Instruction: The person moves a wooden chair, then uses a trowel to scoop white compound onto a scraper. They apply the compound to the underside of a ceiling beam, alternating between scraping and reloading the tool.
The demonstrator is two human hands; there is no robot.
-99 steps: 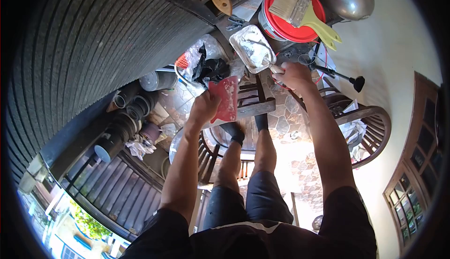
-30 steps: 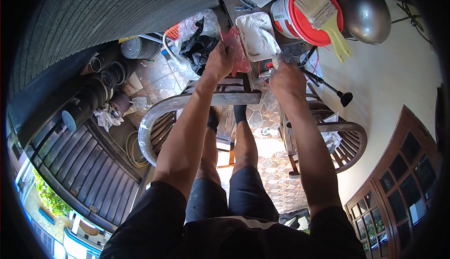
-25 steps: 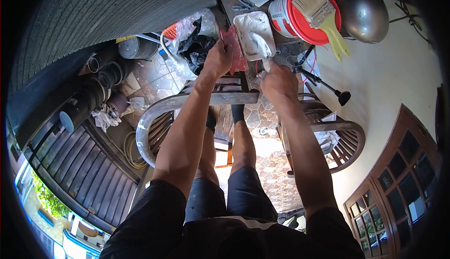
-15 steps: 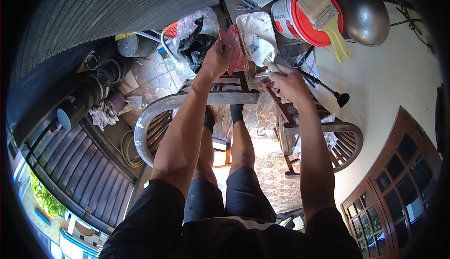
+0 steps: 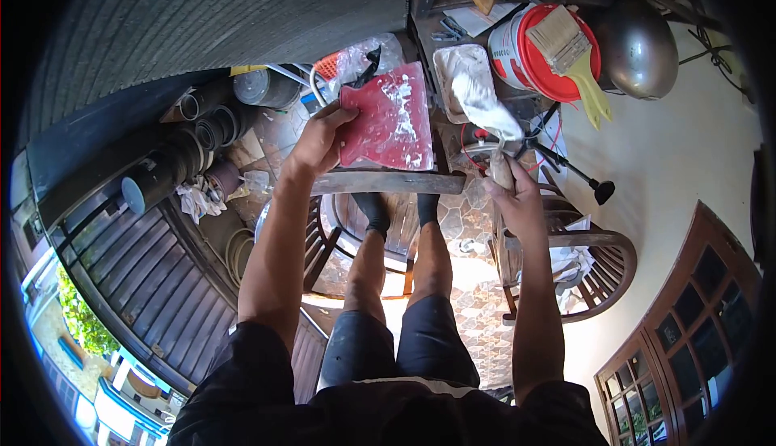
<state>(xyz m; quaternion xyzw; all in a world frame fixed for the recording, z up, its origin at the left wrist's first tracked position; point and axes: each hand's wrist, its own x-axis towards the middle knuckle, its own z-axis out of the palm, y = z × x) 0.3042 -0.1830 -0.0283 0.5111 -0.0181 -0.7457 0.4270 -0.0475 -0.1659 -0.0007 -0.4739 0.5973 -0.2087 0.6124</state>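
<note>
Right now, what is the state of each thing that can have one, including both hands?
left hand: closed on the red board's edge
red board: held up, smeared with white paste
right hand: closed around the putty knife's handle
putty knife: blade loaded with white paste
white tray: holds white paste
red-lidded bucket: lid on
paintbrush: lying on the lid

No legible text, label, brand, number or sign anywhere

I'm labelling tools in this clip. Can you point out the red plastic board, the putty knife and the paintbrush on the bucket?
red plastic board [image 5: 386,123]: head view, on its smeared flat face.
putty knife [image 5: 491,113]: head view, on its putty-loaded blade.
paintbrush [image 5: 562,38]: head view, on its bristles.
</note>
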